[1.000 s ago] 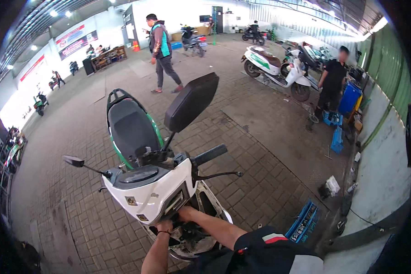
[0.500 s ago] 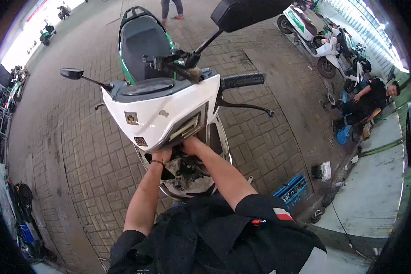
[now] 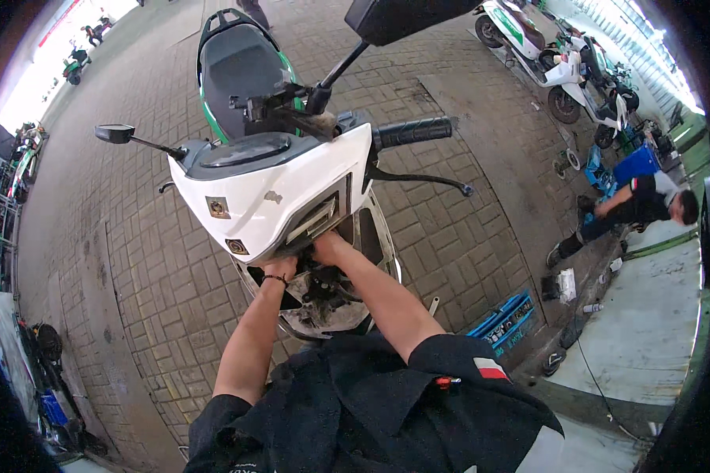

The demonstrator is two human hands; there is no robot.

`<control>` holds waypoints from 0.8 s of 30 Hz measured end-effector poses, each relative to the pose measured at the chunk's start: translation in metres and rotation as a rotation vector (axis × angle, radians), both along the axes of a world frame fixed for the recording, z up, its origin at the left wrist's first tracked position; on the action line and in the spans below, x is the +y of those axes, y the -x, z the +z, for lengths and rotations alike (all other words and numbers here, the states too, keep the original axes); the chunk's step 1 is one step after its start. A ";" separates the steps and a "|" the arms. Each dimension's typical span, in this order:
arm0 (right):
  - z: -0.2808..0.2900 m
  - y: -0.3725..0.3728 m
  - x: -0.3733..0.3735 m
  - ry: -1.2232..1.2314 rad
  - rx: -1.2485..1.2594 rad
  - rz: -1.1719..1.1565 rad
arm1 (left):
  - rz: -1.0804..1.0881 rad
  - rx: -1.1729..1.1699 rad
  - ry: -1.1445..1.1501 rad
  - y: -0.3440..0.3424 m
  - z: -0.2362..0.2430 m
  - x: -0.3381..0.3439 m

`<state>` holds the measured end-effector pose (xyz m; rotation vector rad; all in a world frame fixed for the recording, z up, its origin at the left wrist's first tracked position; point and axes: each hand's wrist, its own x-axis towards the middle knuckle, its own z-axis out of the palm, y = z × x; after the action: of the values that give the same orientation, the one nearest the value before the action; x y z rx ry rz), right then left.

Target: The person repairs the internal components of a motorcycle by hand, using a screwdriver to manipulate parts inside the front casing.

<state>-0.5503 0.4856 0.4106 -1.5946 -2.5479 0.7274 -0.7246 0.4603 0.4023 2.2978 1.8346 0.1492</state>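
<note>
A white scooter [image 3: 260, 201] with green trim stands in front of me, its handlebar and black seat [image 3: 241, 75] pointing away. Both my arms reach in under its front panel. My left hand [image 3: 280, 270], with a dark bracelet at the wrist, goes up behind the panel's lower edge, fingers hidden. Close beside it, my right hand [image 3: 329, 247] reaches under the headlight area, and its fingers are covered too. Below the hands lie the exposed dark parts and dirty front fender [image 3: 323, 315]. A black grip [image 3: 414, 132] and brake lever [image 3: 426, 182] stick out at right.
A blue toolbox [image 3: 503, 322] sits on the brick floor to my right. Farther right, a co-worker [image 3: 639, 206] in dark clothes is near a blue bin [image 3: 637, 164]. White scooters [image 3: 572, 87] are parked at upper right. More motorbikes [image 3: 51, 394] line the left side.
My hands stay under the front panel with little visible movement. The co-worker at right has got up from a low position and moved nearer. The view has shifted slightly.
</note>
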 end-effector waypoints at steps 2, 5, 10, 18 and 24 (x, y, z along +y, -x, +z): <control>0.002 0.001 0.003 0.020 0.016 0.005 | -0.070 0.172 0.089 0.004 -0.020 0.013; -0.002 -0.004 0.003 -0.050 0.361 0.008 | 0.002 0.192 0.122 -0.005 -0.032 0.011; -0.019 -0.009 -0.004 -0.252 0.319 0.052 | -0.188 0.157 0.132 -0.011 -0.065 -0.001; -0.044 -0.013 -0.003 -0.406 -0.321 0.340 | -0.146 0.181 0.083 -0.013 -0.108 0.010; 0.000 -0.011 -0.017 -0.009 -0.358 0.251 | -0.123 0.077 0.442 -0.015 -0.013 0.004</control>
<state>-0.5390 0.4688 0.4109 -1.5397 -3.0407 0.4781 -0.7091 0.4642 0.3889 2.1117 1.5584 -0.3348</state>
